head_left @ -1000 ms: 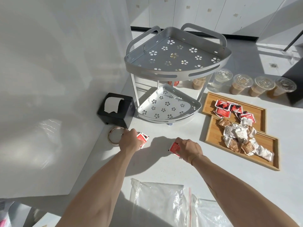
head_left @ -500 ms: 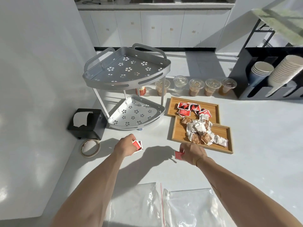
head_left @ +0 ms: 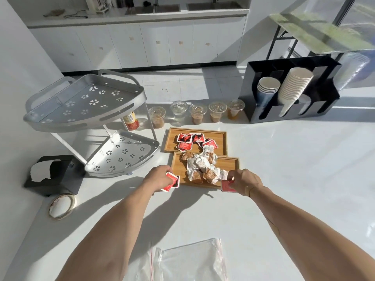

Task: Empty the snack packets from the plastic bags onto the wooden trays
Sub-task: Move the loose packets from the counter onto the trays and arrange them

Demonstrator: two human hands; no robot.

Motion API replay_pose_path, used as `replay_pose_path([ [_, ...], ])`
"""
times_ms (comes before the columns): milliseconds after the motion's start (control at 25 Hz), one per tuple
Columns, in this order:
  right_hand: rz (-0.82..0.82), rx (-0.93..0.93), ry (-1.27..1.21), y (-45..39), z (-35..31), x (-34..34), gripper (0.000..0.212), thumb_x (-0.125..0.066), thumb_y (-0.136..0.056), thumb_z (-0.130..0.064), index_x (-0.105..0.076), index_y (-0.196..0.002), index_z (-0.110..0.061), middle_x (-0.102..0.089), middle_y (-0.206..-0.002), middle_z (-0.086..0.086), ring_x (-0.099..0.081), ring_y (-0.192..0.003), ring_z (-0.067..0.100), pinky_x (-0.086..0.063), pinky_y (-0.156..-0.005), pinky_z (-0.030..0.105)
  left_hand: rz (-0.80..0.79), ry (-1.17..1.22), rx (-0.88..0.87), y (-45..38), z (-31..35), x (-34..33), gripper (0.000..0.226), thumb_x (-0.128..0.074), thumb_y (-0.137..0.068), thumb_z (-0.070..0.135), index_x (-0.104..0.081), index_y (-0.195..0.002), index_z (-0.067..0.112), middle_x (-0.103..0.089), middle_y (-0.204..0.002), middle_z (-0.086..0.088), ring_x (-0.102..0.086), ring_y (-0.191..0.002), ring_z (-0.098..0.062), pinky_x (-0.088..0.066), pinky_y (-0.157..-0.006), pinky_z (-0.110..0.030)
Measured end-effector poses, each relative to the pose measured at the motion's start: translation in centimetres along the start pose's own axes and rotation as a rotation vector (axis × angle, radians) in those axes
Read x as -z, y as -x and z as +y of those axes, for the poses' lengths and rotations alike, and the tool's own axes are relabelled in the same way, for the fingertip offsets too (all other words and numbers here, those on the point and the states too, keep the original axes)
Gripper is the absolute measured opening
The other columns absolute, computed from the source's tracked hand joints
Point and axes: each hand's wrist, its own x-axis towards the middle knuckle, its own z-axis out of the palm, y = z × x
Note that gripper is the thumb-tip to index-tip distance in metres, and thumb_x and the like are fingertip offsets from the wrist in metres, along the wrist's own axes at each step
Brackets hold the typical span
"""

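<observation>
The left hand (head_left: 157, 178) pinches red packets (head_left: 172, 182) just beside the near tray (head_left: 176, 161); the right hand (head_left: 244, 181) pinches a red packet (head_left: 227, 186) at that tray's front corner. Empty bags (head_left: 190, 260) lie on the surface (head_left: 284, 169) nearby.

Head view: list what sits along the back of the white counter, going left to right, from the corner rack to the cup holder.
Two-tier corner rack → red-labelled jar → five lidded plastic cups → black cup holder with stacked paper cups.

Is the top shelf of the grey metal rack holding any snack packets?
No, the top shelf is bare; red packets are in the left hand, the right hand and on the far tray.
</observation>
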Motion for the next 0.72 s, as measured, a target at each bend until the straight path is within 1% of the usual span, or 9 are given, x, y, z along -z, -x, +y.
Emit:
replay_pose_path([
  [80,-0.002,-0.003,-0.016,-1.3,1.3,0.6,0.028,-0.053,-0.091,-0.029,-0.065,-0.115,-0.029,-0.067,-0.115,0.007,-0.063,-0.106,0.028,-0.042,-0.073,0.027,0.001,-0.014,-0.002,-1.1,1.4,-0.4,0.031,-0.071,-0.072,0.016,-0.067,-0.102,0.026,-0.070,-0.106,-0.005,-0.068,-0.088,-0.022,-0.057,-0.076,-0.032],
  [200,-0.018,0.029,-0.016,-3.9,2.3,1.5,0.027,-0.053,-0.091,-0.032,-0.066,-0.115,-0.030,-0.068,-0.114,0.004,-0.064,-0.104,0.025,-0.044,-0.071,0.026,0.017,-0.055,-0.017,-2.8,3.3,-0.3,0.033,-0.075,-0.075,0.019,-0.069,-0.108,0.023,-0.070,-0.112,-0.007,-0.065,-0.091,-0.021,-0.051,-0.076,-0.028],
  [320,-0.038,0.052,-0.018,-6.7,2.5,2.5,0.027,-0.054,-0.093,-0.031,-0.067,-0.116,-0.030,-0.069,-0.113,0.002,-0.064,-0.104,0.024,-0.047,-0.072,0.027,0.049,-0.043,-0.018,-4.9,5.0,0.6,0.040,-0.073,-0.082,0.015,-0.064,-0.121,0.019,-0.062,-0.129,-0.007,-0.063,-0.106,-0.025,-0.047,-0.083,-0.028],
  [400,-0.025,0.053,-0.028,-8.9,2.5,3.3,0.027,-0.055,-0.093,-0.031,-0.067,-0.117,-0.030,-0.068,-0.113,0.003,-0.064,-0.103,0.024,-0.048,-0.072,0.028,0.063,-0.042,-0.028,-7.1,5.8,1.3,0.042,-0.071,-0.084,0.014,-0.062,-0.124,0.018,-0.056,-0.137,-0.006,-0.060,-0.113,-0.025,-0.045,-0.084,-0.027],
  [480,-0.003,0.055,-0.043,-11.2,2.3,3.7,0.027,-0.057,-0.092,-0.033,-0.067,-0.117,-0.029,-0.069,-0.110,0.003,-0.064,-0.099,0.024,-0.050,-0.070,0.029,0.066,-0.048,-0.033,-9.0,6.5,1.9,0.039,-0.071,-0.083,0.011,-0.064,-0.120,0.018,-0.057,-0.136,-0.006,-0.059,-0.110,-0.024,-0.044,-0.079,-0.026],
  [600,0.022,0.067,-0.060,-14.7,2.0,4.4,0.025,-0.060,-0.091,-0.036,-0.068,-0.114,-0.027,-0.070,-0.104,0.002,-0.062,-0.088,0.021,-0.048,-0.063,0.028,0.052,-0.063,-0.029,-12.1,7.6,2.6,0.033,-0.070,-0.082,0.008,-0.066,-0.114,0.019,-0.059,-0.128,-0.008,-0.057,-0.093,-0.022,-0.041,-0.072,-0.025],
  [720,0.027,0.078,-0.036,-17.9,1.8,4.9,0.026,-0.061,-0.091,-0.039,-0.067,-0.113,-0.027,-0.070,-0.103,0.005,-0.061,-0.084,0.023,-0.048,-0.063,0.029,0.044,-0.082,-0.039,-15.1,8.3,3.0,0.029,-0.065,-0.083,0.005,-0.067,-0.109,0.020,-0.062,-0.122,-0.010,-0.058,-0.085,-0.022,-0.040,-0.059,-0.024],
])
